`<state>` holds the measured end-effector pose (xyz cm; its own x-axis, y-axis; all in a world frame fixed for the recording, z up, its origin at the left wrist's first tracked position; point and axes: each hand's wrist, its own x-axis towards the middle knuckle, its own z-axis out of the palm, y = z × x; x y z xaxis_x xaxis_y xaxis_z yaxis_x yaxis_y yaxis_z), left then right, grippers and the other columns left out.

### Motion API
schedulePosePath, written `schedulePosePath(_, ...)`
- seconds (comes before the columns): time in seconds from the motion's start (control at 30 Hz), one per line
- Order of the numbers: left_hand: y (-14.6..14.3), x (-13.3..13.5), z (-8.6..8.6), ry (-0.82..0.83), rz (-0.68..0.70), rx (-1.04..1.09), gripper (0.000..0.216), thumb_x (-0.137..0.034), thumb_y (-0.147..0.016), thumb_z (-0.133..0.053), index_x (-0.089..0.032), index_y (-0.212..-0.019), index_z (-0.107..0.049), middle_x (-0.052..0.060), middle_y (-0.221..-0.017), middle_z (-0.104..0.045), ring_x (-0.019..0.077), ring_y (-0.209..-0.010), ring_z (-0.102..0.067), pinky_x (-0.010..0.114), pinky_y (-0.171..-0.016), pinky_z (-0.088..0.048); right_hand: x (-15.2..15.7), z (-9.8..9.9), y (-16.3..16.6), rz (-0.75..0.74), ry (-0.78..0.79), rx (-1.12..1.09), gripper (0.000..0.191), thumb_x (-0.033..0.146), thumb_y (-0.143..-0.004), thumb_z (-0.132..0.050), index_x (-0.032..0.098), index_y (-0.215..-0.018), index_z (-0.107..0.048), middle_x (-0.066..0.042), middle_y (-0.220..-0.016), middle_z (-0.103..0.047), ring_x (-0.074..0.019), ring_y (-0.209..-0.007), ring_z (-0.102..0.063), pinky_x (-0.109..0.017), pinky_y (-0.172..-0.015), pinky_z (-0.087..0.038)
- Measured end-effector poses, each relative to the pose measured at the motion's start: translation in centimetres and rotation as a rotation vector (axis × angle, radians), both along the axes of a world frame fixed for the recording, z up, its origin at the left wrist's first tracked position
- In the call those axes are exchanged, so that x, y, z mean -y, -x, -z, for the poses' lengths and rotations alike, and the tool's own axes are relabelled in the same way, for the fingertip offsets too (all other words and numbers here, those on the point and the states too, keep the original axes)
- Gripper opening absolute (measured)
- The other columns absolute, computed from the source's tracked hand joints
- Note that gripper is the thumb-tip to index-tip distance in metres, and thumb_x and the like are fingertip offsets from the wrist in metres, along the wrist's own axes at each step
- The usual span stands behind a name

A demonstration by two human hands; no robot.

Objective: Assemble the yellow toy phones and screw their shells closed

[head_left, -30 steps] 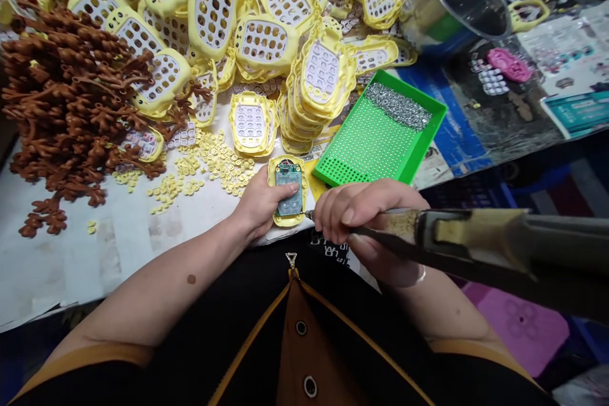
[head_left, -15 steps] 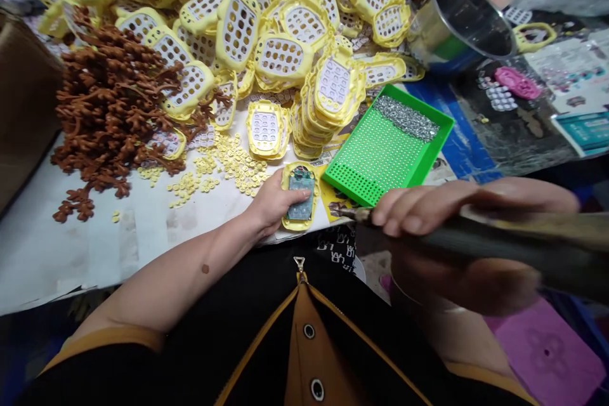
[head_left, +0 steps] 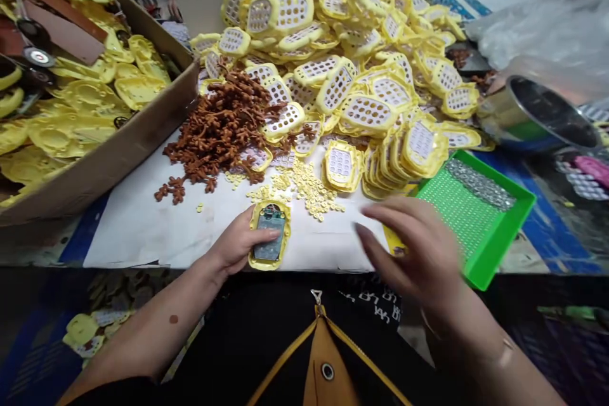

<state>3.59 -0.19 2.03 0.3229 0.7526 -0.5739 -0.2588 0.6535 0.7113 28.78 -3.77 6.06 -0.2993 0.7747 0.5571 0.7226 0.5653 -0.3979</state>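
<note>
My left hand (head_left: 236, 242) grips a yellow toy phone shell (head_left: 253, 260) just over the table's front edge, thumb pressed on the dark circuit board (head_left: 269, 247) inside it. My right hand (head_left: 413, 244) hangs in the air to the right, blurred by motion, with thumb and fingers apart and nothing between them. Beside it is a green perforated tray (head_left: 480, 282) with small metal screws (head_left: 480, 185) heaped at its far end. Beyond the hands lie loose small yellow rings (head_left: 311, 190) and a stack of yellow shells with white keypads (head_left: 404, 152).
A large pile of yellow shells (head_left: 366, 111) covers the back of the table. Brown plastic figure pieces (head_left: 223, 124) are heaped left of it. An open cardboard box (head_left: 118, 139) full of yellow parts stands at the left. A metal pot (head_left: 504, 114) is at the right.
My right hand has let go of the screwdriver-like tool and moved inward, fingers now apart. My view has turned left, bringing the cardboard box in. My left hand still holds the shell.
</note>
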Motion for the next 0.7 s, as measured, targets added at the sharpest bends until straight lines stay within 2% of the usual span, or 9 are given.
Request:
schedulePosePath(0.07,2.2,0.1,0.3,0.006,-0.075,-0.029,0.050,-0.014,-0.055,-0.085,-0.014,-0.098,-0.058,0.005,-0.085,-0.071,0.0164,-0.071,-0.066,0.029,-0.067,-0.054,-3.5,1.1,3.1,-0.082,0.067,0.159,0.014,0.025,-0.089,-0.058,0.017,-0.098,-0.064,-0.010,-0.091,-0.068,-0.0211,-0.084,-0.061,-0.036,-0.075,-0.048)
schedulePosePath(0.17,4.4,0.2,0.4,-0.004,-0.159,-0.025,0.051,-0.015,-0.056,-0.085,-0.014,-0.101,-0.059,0.005,-0.087,-0.071,0.0174,-0.075,-0.067,0.031,-0.071,-0.055,-8.7,3.0,8.5,-0.131,0.195,0.254,0.022,0.029,-0.094,-0.049,0.015,-0.090,-0.065,-0.010,-0.085,-0.066,-0.0206,-0.078,-0.059,-0.034,-0.071,-0.046)
schedulePosePath(0.27,5.4,0.2,0.5,-0.014,-0.200,-0.004,0.051,-0.015,-0.056,-0.084,-0.014,-0.100,-0.059,0.005,-0.087,-0.071,0.0167,-0.074,-0.066,0.030,-0.071,-0.055,-12.2,4.6,13.1,0.047,0.126,0.328,0.030,0.039,-0.090,-0.053,0.012,-0.102,-0.063,-0.017,-0.096,-0.063,-0.0281,-0.089,-0.055,-0.041,-0.077,-0.043)
schedulePosePath(0.33,5.7,0.3,0.7,-0.013,-0.216,0.013,0.050,-0.015,-0.057,-0.084,-0.014,-0.100,-0.059,0.005,-0.087,-0.070,0.0168,-0.074,-0.066,0.031,-0.071,-0.055,-13.3,5.6,14.9,0.100,0.106,0.361,0.033,0.038,-0.084,-0.061,0.013,-0.105,-0.060,-0.019,-0.105,-0.062,-0.0313,-0.096,-0.052,-0.043,-0.080,-0.041)
schedulePosePath(0.4,5.9,0.3,0.9,-0.009,-0.221,0.039,0.049,-0.015,-0.058,-0.084,-0.014,-0.100,-0.060,0.005,-0.086,-0.070,0.0173,-0.075,-0.066,0.031,-0.072,-0.055,-13.6,6.4,15.3,0.065,0.068,0.338,0.029,0.034,-0.083,-0.064,0.014,-0.104,-0.059,-0.019,-0.115,-0.060,-0.0315,-0.103,-0.051,-0.044,-0.085,-0.040)
schedulePosePath(0.47,6.2,0.1,1.0,-0.008,-0.227,0.069,0.047,-0.015,-0.058,-0.083,-0.013,-0.099,-0.061,0.005,-0.086,-0.071,0.0175,-0.074,-0.067,0.031,-0.071,-0.055,-13.6,7.0,15.0,-0.007,0.017,0.225,0.017,0.029,-0.086,-0.060,0.017,-0.097,-0.060,-0.014,-0.109,-0.063,-0.0276,-0.099,-0.053,-0.042,-0.085,-0.041)
schedulePosePath(0.57,6.6,-0.2,1.0,0.013,-0.229,0.158,0.044,-0.013,-0.059,-0.082,-0.012,-0.097,-0.062,0.006,-0.083,-0.071,0.0178,-0.072,-0.067,0.031,-0.070,-0.055,-12.8,6.8,13.8,-0.110,-0.023,-0.124,0.004,0.025,-0.087,-0.060,0.022,-0.086,-0.060,-0.006,-0.088,-0.062,-0.0200,-0.082,-0.056,-0.037,-0.075,-0.046)
schedulePosePath(0.63,6.8,-0.5,0.9,0.032,-0.206,0.264,0.042,-0.014,-0.059,-0.082,-0.012,-0.097,-0.063,0.007,-0.083,-0.072,0.0188,-0.071,-0.068,0.032,-0.069,-0.056,-11.8,6.3,13.0,-0.149,-0.040,-0.320,0.004,0.022,-0.083,-0.065,0.023,-0.080,-0.062,-0.004,-0.087,-0.058,-0.0179,-0.081,-0.057,-0.033,-0.068,-0.048)
schedulePosePath(0.7,6.8,-0.8,0.7,0.040,-0.163,0.369,0.040,-0.016,-0.059,-0.082,-0.013,-0.095,-0.064,0.008,-0.084,-0.072,0.0205,-0.071,-0.069,0.033,-0.065,-0.057,-10.4,5.7,12.0,-0.208,-0.043,-0.384,0.007,0.020,-0.080,-0.069,0.025,-0.076,-0.066,-0.003,-0.085,-0.052,-0.0165,-0.079,-0.056,-0.031,-0.062,-0.047)
